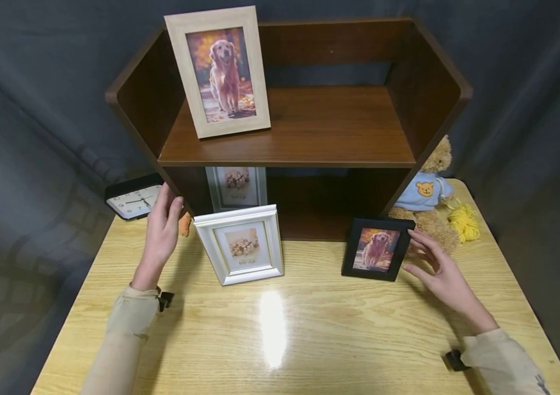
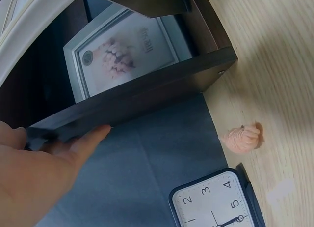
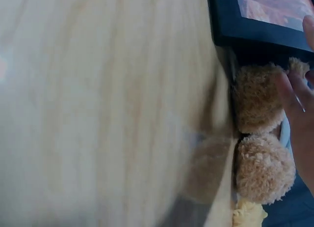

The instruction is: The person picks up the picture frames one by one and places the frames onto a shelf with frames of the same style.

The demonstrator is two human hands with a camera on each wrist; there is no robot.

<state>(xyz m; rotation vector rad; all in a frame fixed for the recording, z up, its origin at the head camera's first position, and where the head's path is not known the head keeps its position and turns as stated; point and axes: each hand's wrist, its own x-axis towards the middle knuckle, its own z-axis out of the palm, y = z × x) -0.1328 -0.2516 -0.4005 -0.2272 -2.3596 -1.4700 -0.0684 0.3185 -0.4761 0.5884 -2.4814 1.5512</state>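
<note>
A dark brown two-tier shelf (image 1: 339, 126) stands on the table. My left hand (image 1: 163, 225) is at the outside of its left side panel (image 2: 147, 92), fingers extended against the wood in the left wrist view. My right hand (image 1: 437, 271) is beside a small black picture frame (image 1: 375, 249) with a dog photo. Its fingertips reach the frame's upper right edge, while the thumb stands apart. The black frame leans slightly at the shelf's front right. At the front left stands a white picture frame (image 1: 240, 241); a larger cream picture frame (image 1: 225, 71) stands on the upper tier.
A grey-green picture frame (image 1: 237, 189) is inside the lower tier. Left of the shelf are a square clock (image 1: 134, 200) and a small orange-pink item (image 2: 241, 139). A teddy bear (image 1: 420, 192) in blue and yellow yarn (image 1: 464, 222) are on the right. Dark cloth (image 1: 28, 137) hangs around the table.
</note>
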